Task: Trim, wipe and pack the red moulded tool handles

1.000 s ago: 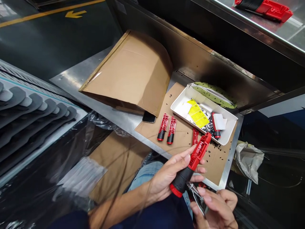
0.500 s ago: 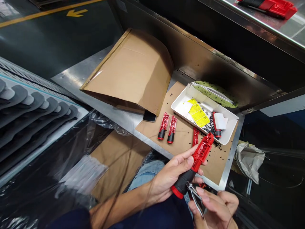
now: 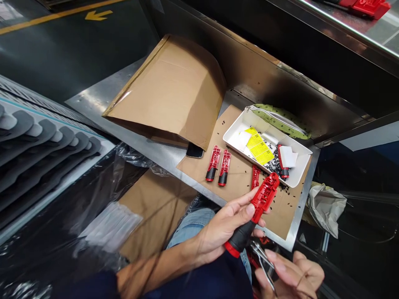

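On the steel shelf [image 3: 149,155] lies a cardboard sheet [image 3: 237,178], and on that sheet sits a shallow tray [image 3: 246,154], with loose screws [image 3: 272,160] and labels [image 3: 257,145] inside it. Two screwdriver handles [image 3: 213,163] lie side by side to the tray's left, and a handle shell [image 3: 255,176] lies just before it. Farther left stands a folded cardboard mailer [image 3: 168,91], a phone [image 3: 195,151] at its front edge. Behind the tray runs a zip pouch [image 3: 280,120] — between tray and shelf wall.

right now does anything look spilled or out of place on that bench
Yes: small black screws lie scattered over the brown cardboard sheet, mostly beside the white tray. They look spilled because the main pile of them sits inside the tray.
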A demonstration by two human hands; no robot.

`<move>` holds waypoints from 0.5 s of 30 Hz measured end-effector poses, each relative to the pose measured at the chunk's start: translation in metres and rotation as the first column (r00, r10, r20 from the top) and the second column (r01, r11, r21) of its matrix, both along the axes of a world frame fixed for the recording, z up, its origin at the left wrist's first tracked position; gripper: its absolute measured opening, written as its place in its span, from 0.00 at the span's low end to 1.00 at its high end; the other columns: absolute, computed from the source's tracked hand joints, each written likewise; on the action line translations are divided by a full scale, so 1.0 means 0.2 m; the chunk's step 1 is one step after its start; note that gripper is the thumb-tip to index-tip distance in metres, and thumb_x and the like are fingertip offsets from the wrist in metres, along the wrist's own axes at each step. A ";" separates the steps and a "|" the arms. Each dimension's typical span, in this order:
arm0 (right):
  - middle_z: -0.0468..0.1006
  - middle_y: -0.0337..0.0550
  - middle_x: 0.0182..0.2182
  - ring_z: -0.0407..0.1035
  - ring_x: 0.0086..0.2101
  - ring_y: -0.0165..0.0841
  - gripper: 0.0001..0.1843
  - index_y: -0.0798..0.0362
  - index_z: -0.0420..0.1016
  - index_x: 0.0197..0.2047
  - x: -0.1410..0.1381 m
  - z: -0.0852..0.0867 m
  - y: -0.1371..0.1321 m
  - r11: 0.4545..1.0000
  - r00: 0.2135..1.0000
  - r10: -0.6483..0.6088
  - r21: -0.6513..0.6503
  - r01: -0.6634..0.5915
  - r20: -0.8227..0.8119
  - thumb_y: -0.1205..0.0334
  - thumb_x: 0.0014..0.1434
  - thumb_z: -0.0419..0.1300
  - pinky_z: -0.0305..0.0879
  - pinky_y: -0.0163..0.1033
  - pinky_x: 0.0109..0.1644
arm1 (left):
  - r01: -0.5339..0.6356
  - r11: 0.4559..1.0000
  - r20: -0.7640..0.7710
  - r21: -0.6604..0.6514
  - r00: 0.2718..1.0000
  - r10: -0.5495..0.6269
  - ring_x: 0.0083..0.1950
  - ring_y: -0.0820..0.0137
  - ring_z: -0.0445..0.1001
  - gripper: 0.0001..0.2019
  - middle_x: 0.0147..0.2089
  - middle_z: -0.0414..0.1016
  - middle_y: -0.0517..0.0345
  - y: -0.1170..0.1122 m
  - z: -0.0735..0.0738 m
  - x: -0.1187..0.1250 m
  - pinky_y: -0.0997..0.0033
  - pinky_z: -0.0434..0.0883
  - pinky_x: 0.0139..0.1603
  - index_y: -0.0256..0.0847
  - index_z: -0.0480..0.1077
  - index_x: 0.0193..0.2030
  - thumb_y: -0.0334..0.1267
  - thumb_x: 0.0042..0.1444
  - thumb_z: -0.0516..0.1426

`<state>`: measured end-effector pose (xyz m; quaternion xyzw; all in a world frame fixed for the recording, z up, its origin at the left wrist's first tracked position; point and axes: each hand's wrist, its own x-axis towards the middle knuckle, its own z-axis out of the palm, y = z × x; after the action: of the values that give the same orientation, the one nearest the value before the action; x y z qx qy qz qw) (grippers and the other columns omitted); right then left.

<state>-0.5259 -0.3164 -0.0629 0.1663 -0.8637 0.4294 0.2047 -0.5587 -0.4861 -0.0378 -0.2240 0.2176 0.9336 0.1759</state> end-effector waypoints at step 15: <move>0.82 0.32 0.26 0.69 0.22 0.32 0.08 0.46 0.71 0.36 -0.01 -0.04 -0.01 0.996 0.989 0.053 0.076 -0.043 -0.140 0.55 0.63 0.65 0.57 0.45 0.43 | 0.096 0.995 0.047 0.000 0.994 -0.096 0.31 0.76 0.77 0.47 0.36 0.78 0.55 0.00 0.02 0.00 0.82 0.73 0.33 0.42 0.60 0.71 0.49 0.46 0.72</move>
<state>-0.5285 -0.3188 -0.0716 0.2246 -0.8578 0.3896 0.2489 -0.5588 -0.4862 -0.0336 -0.2354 0.2248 0.9183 0.2253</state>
